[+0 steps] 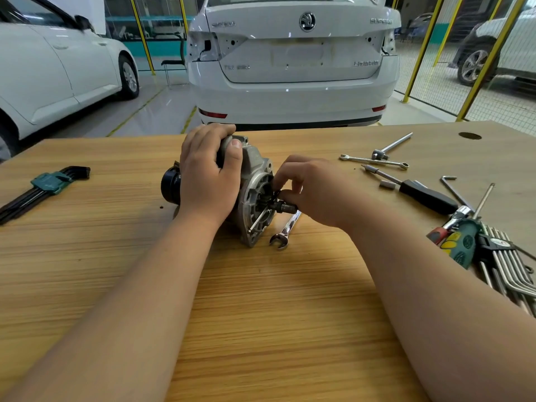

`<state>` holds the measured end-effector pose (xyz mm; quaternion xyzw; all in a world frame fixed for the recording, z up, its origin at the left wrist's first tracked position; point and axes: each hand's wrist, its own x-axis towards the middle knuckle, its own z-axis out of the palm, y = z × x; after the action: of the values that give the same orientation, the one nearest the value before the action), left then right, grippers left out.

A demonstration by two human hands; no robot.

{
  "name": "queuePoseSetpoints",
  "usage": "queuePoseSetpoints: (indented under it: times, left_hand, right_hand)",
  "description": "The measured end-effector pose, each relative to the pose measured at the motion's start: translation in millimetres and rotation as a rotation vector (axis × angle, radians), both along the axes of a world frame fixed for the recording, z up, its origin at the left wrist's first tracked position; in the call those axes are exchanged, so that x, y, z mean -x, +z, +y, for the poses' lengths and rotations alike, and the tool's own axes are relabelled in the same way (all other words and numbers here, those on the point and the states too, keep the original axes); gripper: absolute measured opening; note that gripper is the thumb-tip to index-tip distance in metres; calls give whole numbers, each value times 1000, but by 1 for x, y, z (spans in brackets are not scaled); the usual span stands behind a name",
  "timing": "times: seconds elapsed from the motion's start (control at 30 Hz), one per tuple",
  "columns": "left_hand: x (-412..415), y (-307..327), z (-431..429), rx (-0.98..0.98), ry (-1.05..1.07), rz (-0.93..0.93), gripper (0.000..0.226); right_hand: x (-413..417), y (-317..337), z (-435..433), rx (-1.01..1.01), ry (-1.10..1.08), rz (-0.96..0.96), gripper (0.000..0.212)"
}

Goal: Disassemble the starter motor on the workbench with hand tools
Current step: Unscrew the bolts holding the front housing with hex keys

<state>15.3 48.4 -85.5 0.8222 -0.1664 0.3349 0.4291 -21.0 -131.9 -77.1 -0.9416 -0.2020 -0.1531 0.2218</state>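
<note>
The starter motor (255,181) lies on its side in the middle of the wooden workbench (261,300), its grey aluminium nose housing facing right and its black body pointing left. My left hand (207,175) is clamped over the top of the motor. My right hand (311,190) pinches a small dark part at the pinion shaft (285,206) in the housing's open face. A combination spanner (285,229) lies on the bench right below that hand, untouched.
A hex key set in a green holder (43,188) lies at the left. At the right lie a thin spanner (374,161), a sliding T-bar (391,146), a black-handled driver (417,191), a loose socket (387,185), a ratchet (452,224) and several silver hex keys (504,265). White cars stand beyond the bench.
</note>
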Motion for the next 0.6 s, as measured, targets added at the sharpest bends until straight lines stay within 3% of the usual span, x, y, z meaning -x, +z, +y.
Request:
queuePoseSetpoints:
  times: [0.33, 0.5, 0.6]
  left_hand:
    - [3, 2, -1, -8, -22, 14, 38]
    - [2, -1, 0, 11, -32, -5, 39]
    - [2, -1, 0, 13, -24, -2, 39]
  right_hand:
    - [2, -1, 1, -174, 3, 109, 32]
    - [8, 8, -9, -290, -11, 188, 20]
    - [10, 8, -15, -510, -37, 374, 8]
